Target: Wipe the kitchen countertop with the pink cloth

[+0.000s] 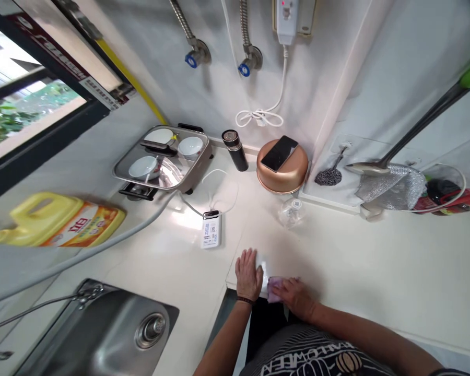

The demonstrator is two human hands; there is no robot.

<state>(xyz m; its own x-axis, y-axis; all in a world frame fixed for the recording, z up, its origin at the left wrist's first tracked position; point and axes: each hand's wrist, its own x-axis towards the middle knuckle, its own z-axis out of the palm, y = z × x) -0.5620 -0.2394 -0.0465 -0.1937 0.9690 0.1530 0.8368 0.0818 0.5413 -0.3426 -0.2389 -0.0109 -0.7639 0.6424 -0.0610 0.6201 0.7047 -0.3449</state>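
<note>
My left hand (248, 275) lies at the counter's front edge with its fingers stretched forward. Its thumb is by a small shiny white piece (263, 272), whose kind I cannot make out. Just to the right, my right hand (297, 298) has its fingers closed on a purple cloth (274, 288), pressed against the counter edge beside the white piece. Further back on the counter stands a clear plastic container (292, 213), in front of an upturned copper-coloured pot (282, 169) with a black phone (279, 153) on top.
A steel sink (117, 334) lies at left front, with a yellow detergent bottle (68, 219) behind it. An electric pan (184, 183) holds white bowls. Near it are a black flask (235, 151) and a white power bank (211, 232). A ladle (411, 130) hangs at right.
</note>
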